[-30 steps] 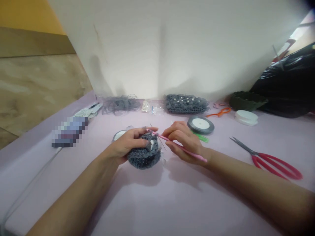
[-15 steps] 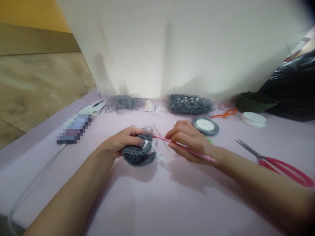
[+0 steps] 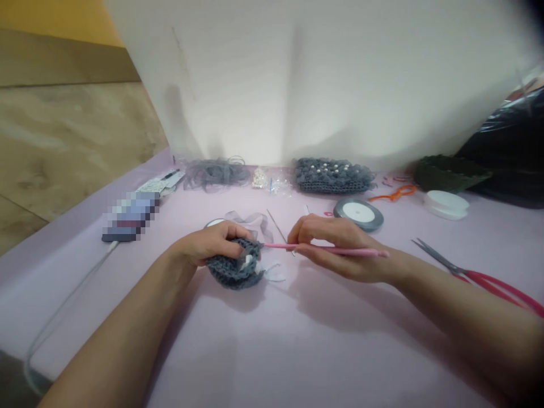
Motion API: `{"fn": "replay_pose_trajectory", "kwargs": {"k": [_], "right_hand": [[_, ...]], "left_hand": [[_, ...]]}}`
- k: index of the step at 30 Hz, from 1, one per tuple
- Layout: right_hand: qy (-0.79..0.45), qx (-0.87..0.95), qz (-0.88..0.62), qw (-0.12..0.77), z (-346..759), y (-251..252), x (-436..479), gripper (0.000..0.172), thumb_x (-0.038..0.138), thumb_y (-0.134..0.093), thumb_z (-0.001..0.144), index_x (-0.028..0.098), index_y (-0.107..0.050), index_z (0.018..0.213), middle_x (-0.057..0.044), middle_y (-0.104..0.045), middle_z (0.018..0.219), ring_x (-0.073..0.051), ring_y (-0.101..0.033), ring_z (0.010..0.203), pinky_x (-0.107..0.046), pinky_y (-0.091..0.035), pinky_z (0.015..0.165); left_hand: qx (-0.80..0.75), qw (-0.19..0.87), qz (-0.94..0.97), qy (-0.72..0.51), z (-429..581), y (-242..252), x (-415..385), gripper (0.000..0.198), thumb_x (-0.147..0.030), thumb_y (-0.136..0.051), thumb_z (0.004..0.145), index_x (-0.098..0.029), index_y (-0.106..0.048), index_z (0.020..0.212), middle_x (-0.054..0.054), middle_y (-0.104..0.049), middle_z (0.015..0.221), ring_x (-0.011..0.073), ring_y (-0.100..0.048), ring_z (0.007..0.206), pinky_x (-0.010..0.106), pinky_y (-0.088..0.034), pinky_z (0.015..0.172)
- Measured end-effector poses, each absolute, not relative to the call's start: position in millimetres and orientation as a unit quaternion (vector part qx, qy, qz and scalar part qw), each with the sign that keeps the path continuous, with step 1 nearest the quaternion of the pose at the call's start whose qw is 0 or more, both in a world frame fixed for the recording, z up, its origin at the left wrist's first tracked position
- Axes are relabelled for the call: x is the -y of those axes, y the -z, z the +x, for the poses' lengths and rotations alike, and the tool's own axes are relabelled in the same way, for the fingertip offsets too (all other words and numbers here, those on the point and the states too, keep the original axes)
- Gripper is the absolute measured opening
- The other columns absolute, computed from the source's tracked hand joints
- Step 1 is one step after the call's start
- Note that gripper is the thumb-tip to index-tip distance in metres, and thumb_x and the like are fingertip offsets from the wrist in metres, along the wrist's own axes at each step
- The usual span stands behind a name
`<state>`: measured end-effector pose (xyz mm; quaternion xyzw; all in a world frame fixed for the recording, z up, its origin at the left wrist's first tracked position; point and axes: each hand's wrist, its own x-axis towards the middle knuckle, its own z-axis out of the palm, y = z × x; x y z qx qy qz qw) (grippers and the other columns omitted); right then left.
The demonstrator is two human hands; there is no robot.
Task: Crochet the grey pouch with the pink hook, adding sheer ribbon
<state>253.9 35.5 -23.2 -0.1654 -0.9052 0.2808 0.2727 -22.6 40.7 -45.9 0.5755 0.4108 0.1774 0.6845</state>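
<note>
My left hand point(image 3: 217, 242) is closed around a small dark grey crochet piece point(image 3: 235, 272), which has a bit of white showing at its middle and pale ends trailing to the right. Between the fingers of my right hand point(image 3: 329, 245) lies a pink crochet hook point(image 3: 357, 251). Its tip meets the upper right edge of the crochet piece; whether it passes through a stitch I cannot tell. Grey sheer ribbon point(image 3: 255, 220) curls on the table just behind the piece. A thin metal needle point(image 3: 276, 224) lies between and behind my hands.
Along the back are bundled grey ribbon point(image 3: 219, 173), pearl beads point(image 3: 259, 178) and a beaded grey crochet piece point(image 3: 334, 175). A ribbon spool point(image 3: 359, 214), a white spool point(image 3: 446, 204) and red-handled scissors point(image 3: 467, 275) lie right. A phone point(image 3: 131, 217) with a cable is left.
My right hand has turned the crochet hook closer to level, its handle end moving up and right. The crochet piece has tilted slightly in my left hand. The camera view has shifted a little.
</note>
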Motion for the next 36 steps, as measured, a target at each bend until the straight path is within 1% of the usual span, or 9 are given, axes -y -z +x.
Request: {"fn": "replay_pose_trajectory", "kwargs": {"k": [3, 6, 14, 18, 21, 25, 30, 34, 36], "right_hand": [[-0.34, 0.881, -0.214, 0.248, 256, 19, -35, 0.017, 0.028, -0.052, 0.096, 0.018, -0.06, 0.086, -0.003, -0.065, 0.086, -0.012, -0.055, 0.069, -0.026, -0.042, 0.063], [-0.424, 0.837, -0.244, 0.246, 257, 22, -38, 0.021, 0.032, -0.054, 0.095, 0.019, -0.064, 0.083, -0.003, -0.068, 0.087, -0.014, -0.06, 0.076, -0.026, -0.044, 0.065], [-0.65, 0.61, -0.237, 0.386, 228, 61, -33, 0.024, 0.035, -0.058, 0.094, 0.019, -0.062, 0.077, -0.001, -0.068, 0.077, -0.013, -0.061, 0.074, -0.026, -0.047, 0.071], [-0.638, 0.543, -0.286, 0.465, 219, 66, -30, 0.028, 0.038, -0.058, 0.093, 0.017, -0.063, 0.076, 0.001, -0.062, 0.066, -0.008, -0.053, 0.061, -0.021, -0.041, 0.061], [-0.617, 0.542, -0.314, 0.476, 221, 68, -34, 0.03, 0.041, -0.059, 0.092, 0.017, -0.063, 0.076, 0.001, -0.062, 0.067, -0.009, -0.053, 0.061, -0.022, -0.04, 0.06], [-0.597, 0.552, -0.354, 0.462, 221, 69, -34, 0.031, 0.044, -0.061, 0.09, 0.018, -0.058, 0.075, 0.002, -0.06, 0.062, -0.009, -0.052, 0.058, -0.021, -0.039, 0.056], [-0.654, 0.5, -0.382, 0.42, 215, 53, -23, 0.028, 0.046, -0.062, 0.088, 0.02, -0.055, 0.079, 0.002, -0.06, 0.058, -0.011, -0.06, 0.055, -0.02, -0.046, 0.052], [-0.675, 0.479, -0.37, 0.422, 213, 45, -18, 0.029, 0.046, -0.065, 0.086, 0.021, -0.053, 0.078, -0.001, -0.066, 0.084, -0.014, -0.069, 0.07, -0.026, -0.058, 0.066], [-0.666, 0.494, -0.371, 0.417, 215, 47, -20, 0.029, 0.046, -0.063, 0.088, 0.021, -0.053, 0.079, -0.001, -0.065, 0.086, -0.014, -0.07, 0.072, -0.028, -0.06, 0.068]], "left_hand": [[-0.401, 0.683, 0.587, -0.167, -24, 47, -41, 0.01, -0.016, -0.068, 0.062, -0.011, -0.069, 0.072, 0.002, -0.061, 0.062, 0.011, -0.054, 0.054, 0.02, -0.042, 0.049], [-0.39, 0.674, 0.608, -0.156, -22, 44, -40, 0.007, -0.015, -0.067, 0.063, -0.012, -0.068, 0.07, 0.002, -0.061, 0.065, 0.0115, -0.054, 0.056, 0.021, -0.043, 0.051], [-0.408, 0.635, 0.596, -0.273, 11, 47, -30, 0.024, -0.01, -0.063, 0.064, -0.013, -0.072, 0.087, -0.001, -0.062, 0.067, 0.0072, -0.05, 0.055, 0.018, -0.036, 0.051], [-0.413, 0.626, 0.566, -0.342, 29, 58, -27, 0.031, -0.014, -0.064, 0.069, -0.014, -0.071, 0.099, 0.003, -0.068, 0.084, 0.0137, -0.061, 0.076, 0.023, -0.045, 0.068], [-0.438, 0.58, 0.584, -0.363, 35, 64, -26, 0.037, -0.013, -0.061, 0.071, -0.014, -0.07, 0.106, 0.006, -0.07, 0.1, 0.018, -0.063, 0.091, 0.027, -0.047, 0.079], [-0.482, 0.513, 0.612, -0.361, 36, 68, -26, 0.034, -0.015, -0.059, 0.072, -0.014, -0.069, 0.104, 0.006, -0.07, 0.101, 0.0195, -0.064, 0.09, 0.029, -0.048, 0.077], [-0.553, 0.387, 0.66, -0.331, 42, 62, -22, 0.018, -0.019, -0.057, 0.073, -0.015, -0.068, 0.087, 0.002, -0.067, 0.079, 0.018, -0.061, 0.074, 0.028, -0.045, 0.066], [-0.572, 0.31, 0.672, -0.354, 50, 57, -16, 0.021, -0.017, -0.055, 0.074, -0.018, -0.07, 0.09, 0.001, -0.069, 0.082, 0.0172, -0.062, 0.076, 0.028, -0.044, 0.067], [-0.569, 0.298, 0.671, -0.37, 52, 57, -14, 0.025, -0.017, -0.054, 0.076, -0.019, -0.07, 0.095, 0.001, -0.07, 0.085, 0.0169, -0.062, 0.078, 0.027, -0.045, 0.07]]}}
